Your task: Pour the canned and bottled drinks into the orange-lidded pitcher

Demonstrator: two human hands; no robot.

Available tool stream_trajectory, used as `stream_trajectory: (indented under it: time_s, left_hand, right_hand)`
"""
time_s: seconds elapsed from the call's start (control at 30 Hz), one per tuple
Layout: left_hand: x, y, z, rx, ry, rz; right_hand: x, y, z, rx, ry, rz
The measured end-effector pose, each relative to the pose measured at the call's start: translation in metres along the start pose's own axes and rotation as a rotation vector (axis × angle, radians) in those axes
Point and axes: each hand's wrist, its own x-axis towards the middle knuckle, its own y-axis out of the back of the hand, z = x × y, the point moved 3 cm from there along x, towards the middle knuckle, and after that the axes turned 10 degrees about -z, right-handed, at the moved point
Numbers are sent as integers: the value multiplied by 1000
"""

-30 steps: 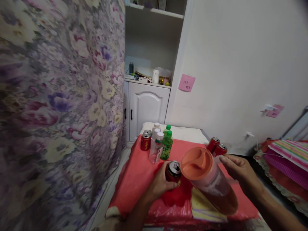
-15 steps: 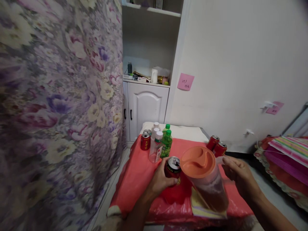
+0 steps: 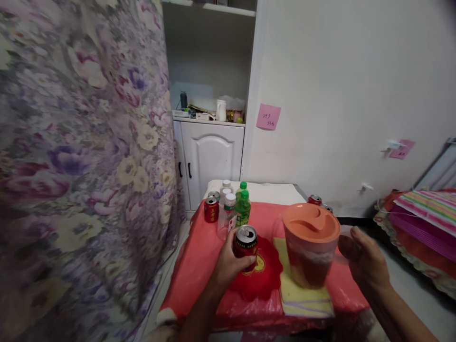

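Table [image 3: 188, 270]: lower centre, red-covered.
Pitcher [image 3: 308, 249]: right of lower centre, roughly upright above yellow cloth [image 3: 306, 306]; contact unclear.
Red plate [image 3: 270, 280]: lower centre, partly behind the can [image 3: 245, 251].
Right hand [image 3: 370, 261]: curled at the pitcher's handle; a slipping grip could tip and spill it.
Left hand [image 3: 228, 261]: wrapped around the can; loosened fingers could drop it.
Can: lower centre, upright, opened.

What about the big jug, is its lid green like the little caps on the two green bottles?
No, the lid on the jug is orange.
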Motion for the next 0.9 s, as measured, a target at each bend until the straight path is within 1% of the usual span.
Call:
stream_trajectory:
  time_s: [0.13, 0.37, 0.57, 0.77, 0.9]
  left_hand:
    - [1, -1, -2, 7, 15, -6]
    - [8, -1, -11, 41, 38, -8]
    - [11, 0, -15, 61, 56, -16]
    - [11, 3, -14, 106, 48, -25]
    - [12, 0, -19, 75, 30, -12]
  right_hand:
    - [5, 2, 9, 28, 63, -6]
    - [15, 2, 38, 68, 75, -17]
    - [23, 10, 62, 93, 71, -17]
    - [24, 19, 72, 118, 53, -3]
    - [24, 23, 76, 79, 51, 10]
